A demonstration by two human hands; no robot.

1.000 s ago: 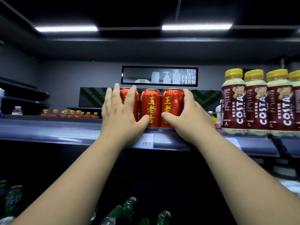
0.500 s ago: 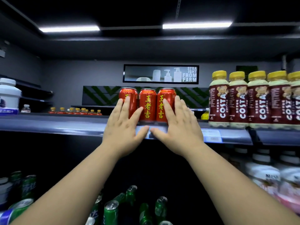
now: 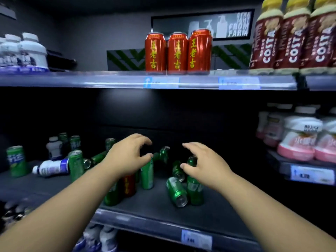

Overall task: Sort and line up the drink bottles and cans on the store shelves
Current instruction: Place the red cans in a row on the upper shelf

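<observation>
Left hand point(image 3: 127, 157) and right hand point(image 3: 205, 165) hover, fingers loosely curled, above jumbled green cans point(image 3: 177, 191).

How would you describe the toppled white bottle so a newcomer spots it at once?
Go to the dark lower shelf, left of the left hand, among the green cans. The white bottle lies on its side, cap pointing left, blue band round it; its white neighbour behind stands upright.
</observation>
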